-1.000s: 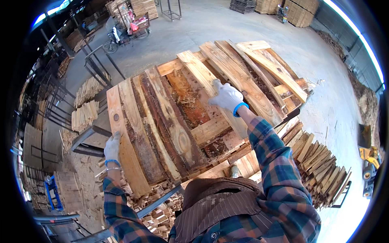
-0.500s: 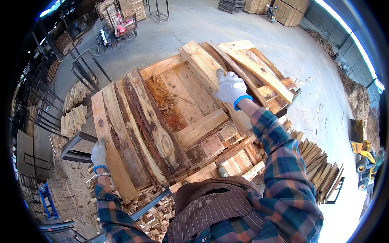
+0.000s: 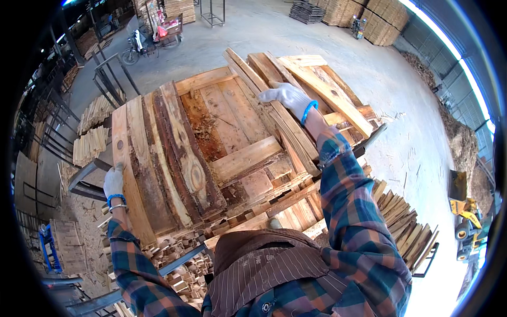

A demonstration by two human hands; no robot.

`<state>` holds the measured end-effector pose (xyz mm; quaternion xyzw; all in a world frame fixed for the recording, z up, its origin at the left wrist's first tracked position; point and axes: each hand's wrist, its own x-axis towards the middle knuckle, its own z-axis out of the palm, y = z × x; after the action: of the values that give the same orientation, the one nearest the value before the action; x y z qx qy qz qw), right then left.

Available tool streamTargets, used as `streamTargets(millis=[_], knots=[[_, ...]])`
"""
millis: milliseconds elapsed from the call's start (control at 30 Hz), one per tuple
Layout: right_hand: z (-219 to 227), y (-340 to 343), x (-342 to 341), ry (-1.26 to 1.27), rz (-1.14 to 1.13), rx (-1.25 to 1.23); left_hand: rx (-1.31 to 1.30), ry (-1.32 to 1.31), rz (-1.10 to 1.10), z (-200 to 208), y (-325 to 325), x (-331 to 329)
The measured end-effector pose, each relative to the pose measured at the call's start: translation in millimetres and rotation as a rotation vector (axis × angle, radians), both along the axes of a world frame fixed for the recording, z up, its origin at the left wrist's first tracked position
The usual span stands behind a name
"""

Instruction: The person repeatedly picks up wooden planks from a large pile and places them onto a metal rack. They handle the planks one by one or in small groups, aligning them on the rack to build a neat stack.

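Note:
My left hand, in a white glove, grips the outer edge of the leftmost board, its thumb on top. That board lies alongside several rough planks with bark edges, among them a knotty plank. My right hand, also gloved, is closed over a long plank that stands tilted up on its edge; its fingertips reach over the upper edge. Between the two groups of boards, a lower layer of boards lies exposed, with bark crumbs on it. A short crosswise board lies at its near end.
At the right of the stack lies a slanted pale plank. Offcut blocks are heaped below, near my body. A black metal frame stands at the left, and a bundle of slats at the right. A yellow loader is farther right.
My right hand has moved left, and the plank under it has tipped from lying flatter to steeply on edge. My left hand keeps its place on the leftmost board.

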<state>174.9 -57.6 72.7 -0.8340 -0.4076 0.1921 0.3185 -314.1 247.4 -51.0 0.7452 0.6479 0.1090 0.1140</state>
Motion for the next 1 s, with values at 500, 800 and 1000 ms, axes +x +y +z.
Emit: streamTargets(millis=[500,800,1000], knots=[[-64,45,-138,1.494,0.119,0.759,0.058,-0.179,0.075,18,-28,20],[-10,50,-135,0.014,0.184,-0.1,-0.034,-0.102,0.048,5,-7,-2],[-62,59,-141,-0.341,0.103,-0.16,0.009,-0.082,0.043,9,-7,19]])
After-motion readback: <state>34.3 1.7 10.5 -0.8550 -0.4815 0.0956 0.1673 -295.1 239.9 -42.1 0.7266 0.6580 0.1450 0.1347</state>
